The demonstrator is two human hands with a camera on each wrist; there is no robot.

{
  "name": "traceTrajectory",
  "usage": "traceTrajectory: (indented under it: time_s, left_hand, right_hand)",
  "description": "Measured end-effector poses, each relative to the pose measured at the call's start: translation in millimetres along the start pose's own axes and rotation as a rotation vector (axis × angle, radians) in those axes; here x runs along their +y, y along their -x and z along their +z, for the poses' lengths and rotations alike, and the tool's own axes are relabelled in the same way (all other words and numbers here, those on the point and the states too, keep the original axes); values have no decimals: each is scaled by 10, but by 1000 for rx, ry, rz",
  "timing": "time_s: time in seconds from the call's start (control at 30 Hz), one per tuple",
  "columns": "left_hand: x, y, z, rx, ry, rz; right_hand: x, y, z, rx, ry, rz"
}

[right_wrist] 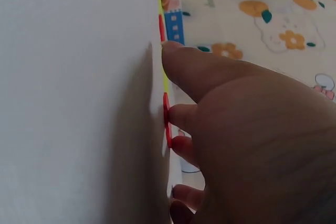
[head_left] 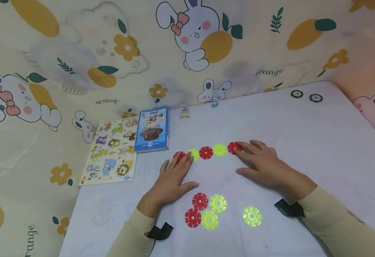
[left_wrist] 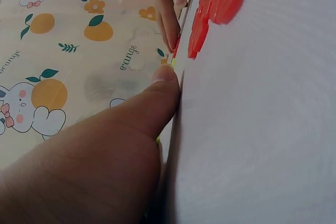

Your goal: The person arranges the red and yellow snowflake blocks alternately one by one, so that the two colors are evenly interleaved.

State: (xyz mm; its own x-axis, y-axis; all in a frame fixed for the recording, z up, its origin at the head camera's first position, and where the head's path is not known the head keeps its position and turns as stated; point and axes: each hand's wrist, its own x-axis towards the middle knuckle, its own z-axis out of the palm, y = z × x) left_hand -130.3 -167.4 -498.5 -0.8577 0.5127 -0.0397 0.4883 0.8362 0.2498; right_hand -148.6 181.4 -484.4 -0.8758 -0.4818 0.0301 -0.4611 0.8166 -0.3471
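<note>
In the head view a row of notched plastic snowflake discs, red and yellow-green by turns, lies on the white table. My left hand rests with fingers spread over the row's left end, its fingertips on a red disc and a yellow-green disc. A red disc and a yellow-green disc show uncovered in the middle. At the right end my right hand touches the last red disc with extended fingertips. The right wrist view has these fingertips at the red edge.
Nearer the person lie two red discs beside two yellow-green discs, and a single yellow-green disc. A blue box and an animal puzzle board stand at the left. Two black round chips sit far right.
</note>
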Motion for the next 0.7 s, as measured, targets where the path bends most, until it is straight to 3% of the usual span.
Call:
traceTrajectory:
  time_s: [0.4, 0.53, 0.7]
  left_hand:
    - [13, -1, -11, 4, 0, -6]
    - [17, 0, -12, 8, 1, -5]
    - [14, 2, -3, 2, 3, -3]
  right_hand:
    - [-33, -6, 21, 11, 11, 2]
    - [-41, 2, -18, 47, -115, 32]
    - [-84, 67, -136, 113, -422, 57]
